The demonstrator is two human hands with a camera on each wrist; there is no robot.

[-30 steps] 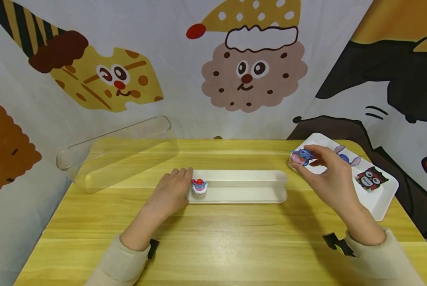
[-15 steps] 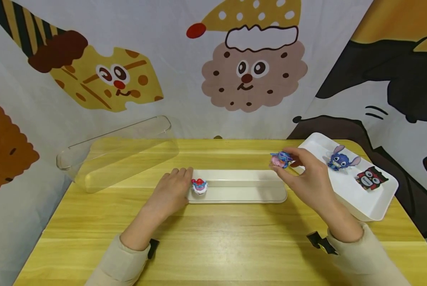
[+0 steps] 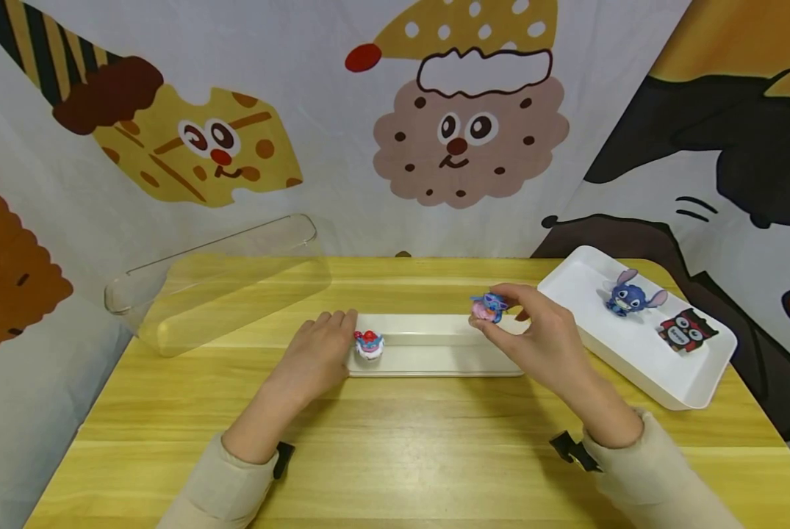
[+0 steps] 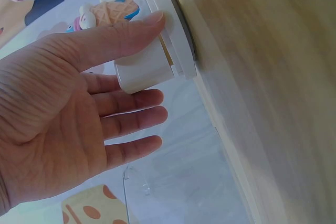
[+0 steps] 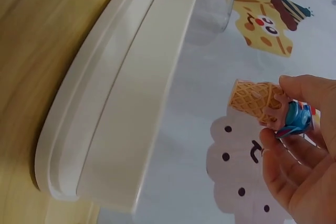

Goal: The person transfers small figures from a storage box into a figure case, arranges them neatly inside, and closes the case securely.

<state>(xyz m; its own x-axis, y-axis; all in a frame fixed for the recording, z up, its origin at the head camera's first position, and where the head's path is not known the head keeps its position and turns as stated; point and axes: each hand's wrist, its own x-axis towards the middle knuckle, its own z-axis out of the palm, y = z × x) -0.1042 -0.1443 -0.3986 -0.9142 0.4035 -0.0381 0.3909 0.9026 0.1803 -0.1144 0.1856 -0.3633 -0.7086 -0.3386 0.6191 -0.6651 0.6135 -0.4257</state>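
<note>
At the left end of a long white stepped display base [image 3: 447, 361], my left hand [image 3: 322, 349] grips the end, thumb on one side and fingers on the other in the left wrist view. A figurine [image 3: 370, 345] with a waffle-cone bottom, white and blue with red on top, stands on the base beside that hand. My right hand [image 3: 547, 338] pinches a second ice-cream-cone figurine [image 5: 257, 102] between thumb and fingertips. Its upper part is blue and pink. It hangs over the right part of the base, and the right wrist view shows it apart from the base.
A white tray [image 3: 639, 353] at the right holds a blue big-eared figurine [image 3: 631, 295] and a red-and-black owl piece [image 3: 687, 330]. A clear plastic cover [image 3: 236, 286] lies at the back left. Behind the wooden table [image 3: 395, 455] hangs a cartoon-printed cloth [image 3: 342, 132].
My right hand has carried the cone figurine leftward from above the tray to over the base, uncovering the blue figurine in the tray. My left hand has stayed in place.
</note>
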